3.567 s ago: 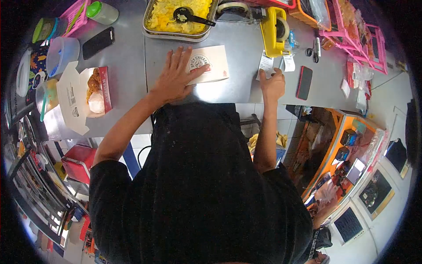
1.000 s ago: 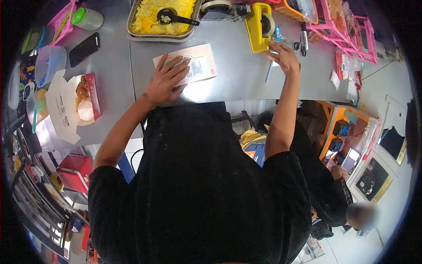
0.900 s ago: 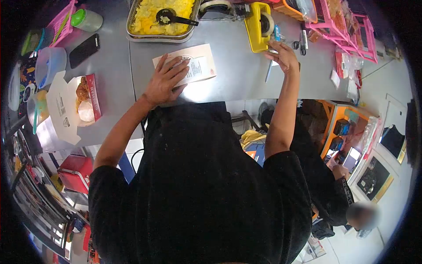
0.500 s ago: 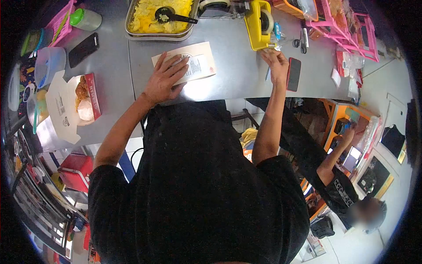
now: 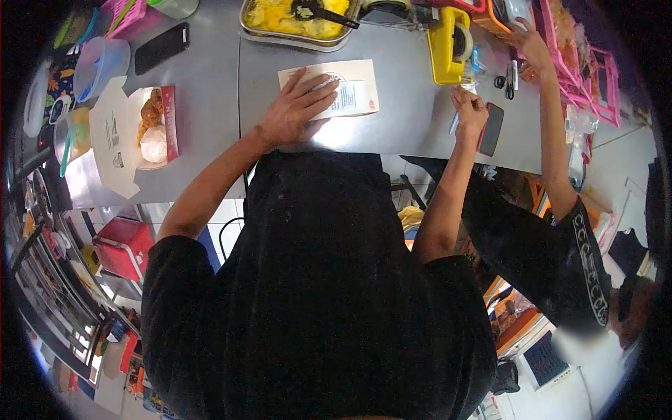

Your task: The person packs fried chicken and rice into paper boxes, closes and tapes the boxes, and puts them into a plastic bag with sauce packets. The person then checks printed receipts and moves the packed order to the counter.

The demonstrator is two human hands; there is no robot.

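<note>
My left hand (image 5: 297,108) lies flat, fingers spread, on a cream-coloured closed flat box or card (image 5: 369,87) with a printed white slip (image 5: 350,98). The hand covers part of both. My right hand (image 5: 471,117) is closed in a pinch just below the front end of a yellow tape dispenser (image 5: 441,52), on what looks like a piece of clear tape, which barely shows. Beside that hand lies a phone with a red edge (image 5: 493,129). Black-handled scissors (image 5: 510,82) lie a little farther right.
An open food box (image 5: 115,143) holds fried chicken (image 5: 150,112) and rice (image 5: 154,145). A black phone (image 5: 162,49) and plastic tub (image 5: 103,64) are at left. Yellow food fills a tray (image 5: 290,42). At right, a co-worker's hand (image 5: 530,43) reaches into an orange basket (image 5: 491,22).
The view has shifted, so the table's things sit farther right. My right hand has come slightly away from the dispenser. The co-worker's arm now reaches across the table's right side.
</note>
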